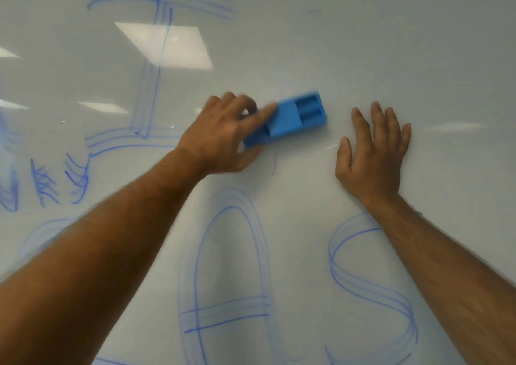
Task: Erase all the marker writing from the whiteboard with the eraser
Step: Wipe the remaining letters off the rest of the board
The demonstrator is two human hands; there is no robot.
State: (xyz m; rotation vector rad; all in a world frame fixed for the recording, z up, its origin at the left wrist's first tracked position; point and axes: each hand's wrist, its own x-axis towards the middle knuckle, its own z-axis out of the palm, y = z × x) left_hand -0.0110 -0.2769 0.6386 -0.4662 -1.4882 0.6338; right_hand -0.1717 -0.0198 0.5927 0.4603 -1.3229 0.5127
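Observation:
A glossy whiteboard (363,43) fills the view. My left hand (220,138) grips a blue block eraser (290,119) by its near end and holds it against the board at centre. My right hand (374,152) lies flat on the board just right of the eraser, fingers straight and spread. Blue marker writing is on the board: a large "I" shape (156,71) at upper left, an "A" shape (231,267) below the eraser, an "S" shape (371,281) partly under my right forearm, and scribbles (44,183) at far left.
Ceiling lights reflect on the board as bright patches (167,46) at upper left. The board's upper right area shows no marker lines. A short faint blue stroke (274,169) sits just below the eraser.

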